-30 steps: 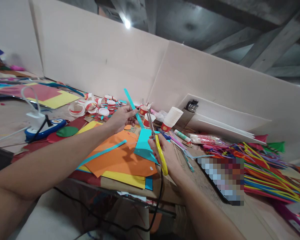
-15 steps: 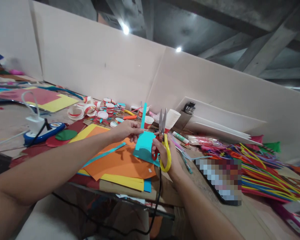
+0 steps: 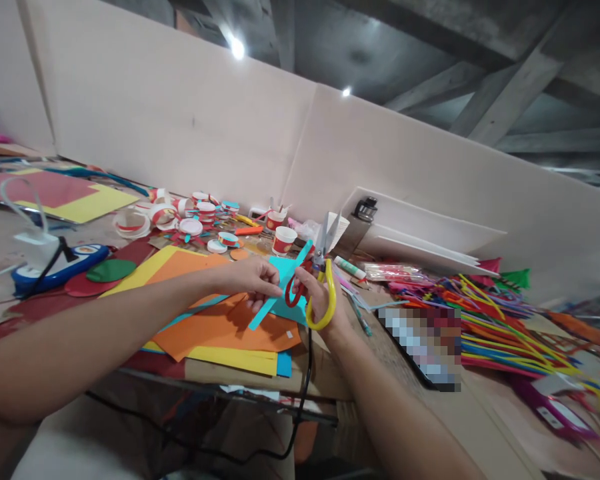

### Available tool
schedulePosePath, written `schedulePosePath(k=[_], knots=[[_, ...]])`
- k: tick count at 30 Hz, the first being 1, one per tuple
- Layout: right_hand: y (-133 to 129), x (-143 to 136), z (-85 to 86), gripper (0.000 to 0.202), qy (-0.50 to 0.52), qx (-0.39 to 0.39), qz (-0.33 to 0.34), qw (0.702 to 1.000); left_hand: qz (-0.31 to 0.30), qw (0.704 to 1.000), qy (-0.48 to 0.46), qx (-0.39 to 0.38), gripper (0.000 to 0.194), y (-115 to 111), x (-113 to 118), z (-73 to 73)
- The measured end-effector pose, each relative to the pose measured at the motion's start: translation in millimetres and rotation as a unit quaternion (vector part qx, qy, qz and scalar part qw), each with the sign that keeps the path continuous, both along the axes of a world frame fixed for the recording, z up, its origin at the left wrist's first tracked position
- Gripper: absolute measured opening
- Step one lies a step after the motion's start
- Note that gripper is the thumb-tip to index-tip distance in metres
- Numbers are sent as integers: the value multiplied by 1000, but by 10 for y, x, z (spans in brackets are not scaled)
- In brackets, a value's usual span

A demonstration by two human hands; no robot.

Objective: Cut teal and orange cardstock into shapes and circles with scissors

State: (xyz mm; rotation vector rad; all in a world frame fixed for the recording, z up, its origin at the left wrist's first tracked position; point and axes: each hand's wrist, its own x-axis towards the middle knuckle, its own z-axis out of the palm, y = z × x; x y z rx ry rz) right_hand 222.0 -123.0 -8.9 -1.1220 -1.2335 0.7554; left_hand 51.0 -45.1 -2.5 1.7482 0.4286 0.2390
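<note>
Blue strip (image 3: 265,311) slanting between left hand (image 3: 260,280) and right hand (image 3: 319,293)

The right grip is clamping the red-and-yellow scissors (image 3: 324,257), blades pointing upward. The left fingers are touching the strip; whether they are pinching it, I cannot tell. Blue paper (image 3: 291,315) and orange paper (image 3: 205,337) are lying beneath on the surface (image 3: 93,232).

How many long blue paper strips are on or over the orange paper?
2: one strip at the left hand, another strip on the orange paper, partly behind the left forearm. Others may be hidden.
</note>
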Motion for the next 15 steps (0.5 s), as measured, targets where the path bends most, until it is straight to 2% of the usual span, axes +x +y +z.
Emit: schedulePosePath(k=[7, 10, 15], knots=[[-1, 38, -42, 26, -17, -44, -48, 998, -45, 998, 43, 3, 31, -78, 11, 26], [14, 43, -54, 24, 12, -46, -50, 998, -46, 997, 58, 9, 30, -4, -75, 117], [48, 24, -52, 24, 64, -45, -48, 996, 100, 985, 107, 95, 18, 340, -465, 345]])
